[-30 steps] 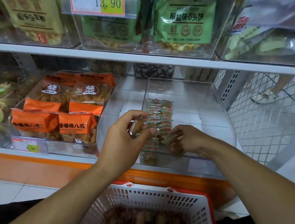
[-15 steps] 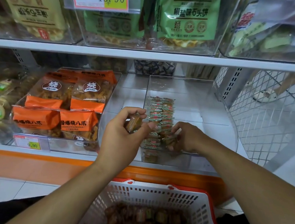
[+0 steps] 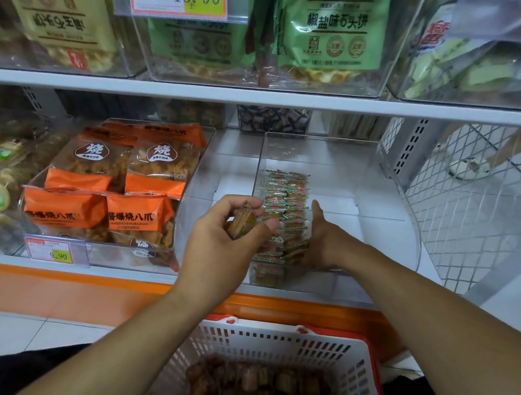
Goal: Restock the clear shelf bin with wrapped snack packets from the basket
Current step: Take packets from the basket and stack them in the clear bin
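The small brown snack packet in crinkly clear wrap [image 3: 240,224] looks light, soft and a little slippery, so it is best pinched across its short sides, clear of the twisted ends. The left hand [image 3: 220,244] grasps it that way, thumb against fingertips, just left of the clear plastic shelf bin [image 3: 342,179]. The right hand [image 3: 320,237] lies flat, fingers straight, against the packed rows of red-and-green wrapped packets [image 3: 282,218] inside; whether it presses them is unclear. More packets fill the white slotted basket with red rim [image 3: 346,356] below.
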Demonstrator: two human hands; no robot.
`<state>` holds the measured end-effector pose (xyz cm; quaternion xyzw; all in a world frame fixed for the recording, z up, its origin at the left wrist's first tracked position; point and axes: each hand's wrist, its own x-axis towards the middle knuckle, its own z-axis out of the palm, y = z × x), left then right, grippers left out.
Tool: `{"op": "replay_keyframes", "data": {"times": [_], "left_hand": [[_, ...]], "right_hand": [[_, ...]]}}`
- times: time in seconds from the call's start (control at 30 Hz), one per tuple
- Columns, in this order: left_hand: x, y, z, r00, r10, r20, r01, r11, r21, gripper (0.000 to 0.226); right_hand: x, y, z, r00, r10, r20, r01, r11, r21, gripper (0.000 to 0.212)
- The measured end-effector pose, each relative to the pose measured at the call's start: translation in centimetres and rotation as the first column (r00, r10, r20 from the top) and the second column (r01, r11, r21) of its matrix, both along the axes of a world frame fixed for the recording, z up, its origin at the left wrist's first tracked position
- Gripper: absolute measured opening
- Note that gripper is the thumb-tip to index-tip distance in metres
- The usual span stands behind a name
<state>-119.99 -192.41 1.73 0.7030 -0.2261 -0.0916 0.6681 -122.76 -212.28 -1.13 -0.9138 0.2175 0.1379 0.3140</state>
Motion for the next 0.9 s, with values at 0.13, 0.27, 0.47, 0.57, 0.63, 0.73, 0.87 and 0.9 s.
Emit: {"op": "replay_keyframes", "data": {"times": [0.13,0.27,0.47,0.57,0.63,0.73,0.87,0.9], "left_hand": [[0.1,0.0,-0.1,0.997,-0.008,-0.076,0.005,0.999,-0.046,0.020],[0.1,-0.1,-0.1,0.976,-0.020,-0.217,-0.013,0.989,-0.149,0.019],[0.3,0.0,0.5,0.888,-0.137,-0.438,-0.020,0.942,-0.336,0.025],[0.4,0.0,0.5,0.868,-0.154,-0.472,-0.021,0.938,-0.345,0.026],[0.5,0.0,0.4,0.870,-0.155,-0.468,-0.018,0.939,-0.344,0.024],[0.5,0.0,0.3,0.875,-0.147,-0.461,-0.015,0.944,-0.330,0.024],[0.6,0.1,0.4,0.877,-0.146,-0.457,-0.017,0.943,-0.333,0.020],[0.6,0.1,0.4,0.877,-0.145,-0.458,-0.018,0.943,-0.333,0.019]], "right_hand": [[0.1,0.4,0.2,0.997,0.057,-0.054,-0.060,0.996,-0.066,0.119],[0.3,0.7,0.4,0.984,0.112,-0.140,-0.128,0.985,-0.116,0.120],[0.5,0.7,-0.4,1.000,-0.017,0.003,0.017,0.998,-0.067,0.109],[0.7,1.1,-0.9,0.997,-0.065,0.037,0.066,0.997,-0.041,0.113],[0.9,1.1,-0.8,0.998,-0.060,0.027,0.061,0.998,-0.029,0.123],[0.7,0.8,-0.1,1.000,0.015,0.010,-0.015,0.999,-0.036,0.127],[1.0,0.5,0.2,0.990,0.053,-0.129,-0.074,0.983,-0.170,0.128],[1.1,0.4,0.3,0.987,0.033,-0.157,-0.061,0.982,-0.179,0.128]]}}
